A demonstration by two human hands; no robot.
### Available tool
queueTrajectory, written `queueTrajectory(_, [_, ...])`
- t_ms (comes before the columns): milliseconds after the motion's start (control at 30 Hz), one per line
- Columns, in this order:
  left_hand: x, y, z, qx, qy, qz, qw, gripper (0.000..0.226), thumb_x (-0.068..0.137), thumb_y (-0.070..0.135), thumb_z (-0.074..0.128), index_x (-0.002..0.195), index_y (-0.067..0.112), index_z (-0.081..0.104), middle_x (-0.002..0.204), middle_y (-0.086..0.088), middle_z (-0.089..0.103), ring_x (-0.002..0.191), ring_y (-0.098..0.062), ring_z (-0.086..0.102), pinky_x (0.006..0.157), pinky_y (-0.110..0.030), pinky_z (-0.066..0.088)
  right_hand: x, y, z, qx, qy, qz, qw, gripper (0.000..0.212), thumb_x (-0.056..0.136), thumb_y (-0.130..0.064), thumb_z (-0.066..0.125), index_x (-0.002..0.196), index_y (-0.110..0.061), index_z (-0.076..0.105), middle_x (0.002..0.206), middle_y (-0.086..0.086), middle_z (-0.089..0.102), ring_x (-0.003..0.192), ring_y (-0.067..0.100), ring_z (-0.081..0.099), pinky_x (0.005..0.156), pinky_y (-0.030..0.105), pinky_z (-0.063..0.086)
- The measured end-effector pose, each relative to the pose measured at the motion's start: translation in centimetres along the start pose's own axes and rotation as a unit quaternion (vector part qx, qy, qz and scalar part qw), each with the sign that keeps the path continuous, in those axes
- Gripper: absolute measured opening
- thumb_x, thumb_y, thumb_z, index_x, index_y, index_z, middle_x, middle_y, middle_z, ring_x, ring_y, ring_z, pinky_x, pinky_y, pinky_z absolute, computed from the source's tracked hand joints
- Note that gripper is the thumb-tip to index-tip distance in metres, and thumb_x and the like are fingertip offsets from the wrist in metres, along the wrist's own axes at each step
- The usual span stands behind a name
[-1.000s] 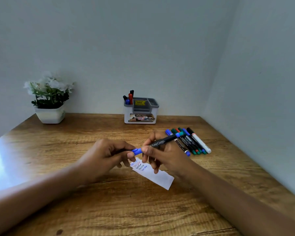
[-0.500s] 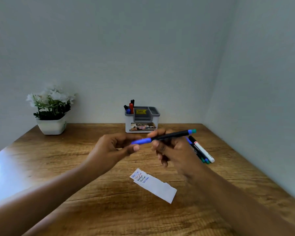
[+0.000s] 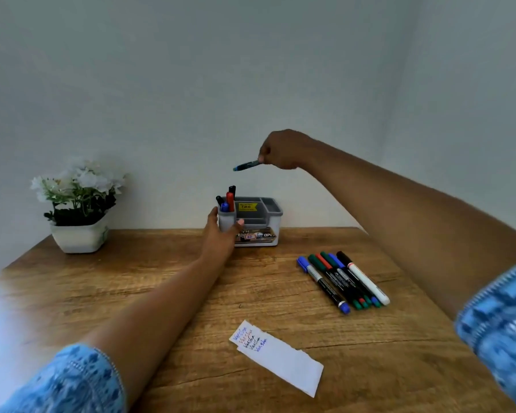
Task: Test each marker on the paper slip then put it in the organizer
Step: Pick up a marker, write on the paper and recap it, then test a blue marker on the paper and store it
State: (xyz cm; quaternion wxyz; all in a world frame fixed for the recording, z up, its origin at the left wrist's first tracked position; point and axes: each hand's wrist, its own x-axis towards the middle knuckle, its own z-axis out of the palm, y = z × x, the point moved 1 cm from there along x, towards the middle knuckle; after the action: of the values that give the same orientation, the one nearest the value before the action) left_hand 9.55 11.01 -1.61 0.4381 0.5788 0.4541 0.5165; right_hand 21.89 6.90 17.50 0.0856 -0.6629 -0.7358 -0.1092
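Observation:
My right hand [image 3: 282, 152] is raised above the grey and white organizer [image 3: 261, 217] and holds a capped blue marker [image 3: 246, 166], tip end pointing left and slightly down. My left hand [image 3: 219, 234] grips the organizer's left cup, which holds several markers [image 3: 228, 198]. A white paper slip [image 3: 280, 357] with several scribbled lines lies near the table's front. Several loose markers [image 3: 343, 278] lie in a row on the table to the right.
A white pot of white flowers [image 3: 78, 210] stands at the back left of the wooden table [image 3: 131, 278]. Grey walls close in the back and right side.
Both hands left the paper slip. My right hand carried the blue marker up and back over the organizer, and my left hand reached forward and took hold of the organizer.

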Motion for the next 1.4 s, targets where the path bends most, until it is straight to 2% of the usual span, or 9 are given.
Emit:
queueTrajectory(100, [0.8, -0.3, 0.0, -0.001, -0.003, 0.012, 1.000, 0.068, 0.092, 0.029, 0.062, 0.149, 0.020, 0.026, 0.144, -0.007, 0.046, 0.127, -0.025, 0.049, 0.103, -0.039, 0.043, 2.8, -1.8, 0.5, -0.013, -0.053, -0.043, 0.998, 0.032, 0.094, -0.019, 0.053, 0.123, -0.008, 0.062, 0.127, 0.008, 0.061, 0.115, 0.023, 0.055, 0.086, 0.028, 0.041])
queueTrajectory(267, [1.5, -1.0, -0.1, 0.010, -0.007, 0.030, 0.999, 0.067, 0.092, 0.029, 0.062, 0.149, 0.019, 0.028, 0.142, -0.005, 0.048, 0.125, -0.022, 0.050, 0.095, -0.028, 0.043, 5.9, -4.5, 2.2, -0.040, -0.102, -0.033, 0.993, 0.034, 0.082, -0.022, 0.071, 0.108, -0.002, 0.068, 0.098, 0.009, 0.067, 0.087, 0.019, 0.059, 0.055, 0.020, 0.041])
queueTrajectory(367, [1.8, -1.2, 0.0, 0.016, -0.001, 0.029, 0.999, 0.068, 0.091, 0.030, 0.063, 0.149, 0.020, 0.028, 0.142, -0.004, 0.049, 0.126, -0.022, 0.049, 0.098, -0.032, 0.043, 7.2, -5.4, 4.1, 0.005, -0.117, -0.021, 0.993, 0.035, 0.081, -0.022, 0.072, 0.108, 0.001, 0.066, 0.086, 0.007, 0.062, 0.081, 0.018, 0.056, 0.053, 0.020, 0.040])
queueTrajectory(567, [1.6, -1.1, 0.0, 0.029, 0.003, 0.027, 0.999, 0.068, 0.092, 0.028, 0.062, 0.149, 0.019, 0.027, 0.144, -0.003, 0.047, 0.128, -0.023, 0.048, 0.100, -0.035, 0.043, 7.4, -5.2, 5.4, 0.136, -0.129, 0.010, 0.982, 0.029, 0.087, -0.030, 0.064, 0.097, -0.003, 0.064, 0.094, 0.009, 0.066, 0.071, 0.016, 0.059, 0.056, 0.023, 0.047])
queueTrajectory(833, [0.2, 0.0, -0.3, 0.033, -0.009, 0.020, 0.999, 0.064, 0.093, 0.024, 0.061, 0.148, 0.019, 0.030, 0.142, -0.005, 0.049, 0.126, -0.023, 0.049, 0.094, -0.029, 0.043, -1.4, -1.8, 2.9, 0.156, 0.036, 0.027, 0.987, 0.028, 0.089, -0.036, 0.058, 0.091, -0.009, 0.067, 0.084, 0.004, 0.072, 0.063, 0.014, 0.062, 0.055, 0.024, 0.046])
queueTrajectory(967, [-1.1, 0.5, -0.8, 0.076, -0.013, 0.002, 0.997, 0.068, 0.093, 0.023, 0.062, 0.150, 0.016, 0.025, 0.149, -0.008, 0.041, 0.133, -0.027, 0.042, 0.104, -0.035, 0.038, -8.4, 0.1, 4.4, 0.160, 0.031, 0.045, 0.986, 0.020, 0.087, -0.038, 0.062, 0.086, -0.018, 0.064, 0.076, -0.003, 0.067, 0.060, 0.006, 0.055, 0.063, 0.027, 0.046])
queueTrajectory(1133, [-4.1, 0.8, -2.2, 0.139, -0.009, -0.050, 0.989, 0.073, 0.094, 0.024, 0.061, 0.152, 0.017, 0.017, 0.151, -0.010, 0.037, 0.134, -0.030, 0.041, 0.104, -0.041, 0.040, -14.9, 3.1, 7.3, 0.089, -0.010, 0.119, 0.989, 0.020, 0.082, -0.041, 0.064, 0.087, -0.022, 0.066, 0.083, -0.004, 0.064, 0.080, 0.014, 0.059, 0.069, 0.028, 0.045])
queueTrajectory(1233, [-6.7, 0.7, -3.4, 0.258, -0.029, -0.023, 0.965, 0.064, 0.091, 0.032, 0.063, 0.146, 0.017, 0.033, 0.144, -0.008, 0.047, 0.127, -0.027, 0.048, 0.098, -0.037, 0.042, -16.7, 3.9, 9.1, 0.022, -0.033, 0.146, 0.989, 0.021, 0.080, -0.041, 0.064, 0.085, -0.021, 0.067, 0.088, -0.001, 0.067, 0.082, 0.016, 0.059, 0.066, 0.029, 0.044])
queueTrajectory(1400, [-10.6, 0.6, -5.2, 0.461, -0.163, 0.022, 0.872, 0.050, 0.092, 0.049, 0.053, 0.138, 0.029, 0.044, 0.141, 0.000, 0.049, 0.127, -0.021, 0.046, 0.105, -0.039, 0.040, -17.8, 3.7, 11.4, -0.032, -0.070, 0.165, 0.983, 0.028, 0.080, -0.045, 0.065, 0.093, -0.020, 0.061, 0.086, -0.001, 0.062, 0.081, 0.015, 0.059, 0.054, 0.025, 0.037])
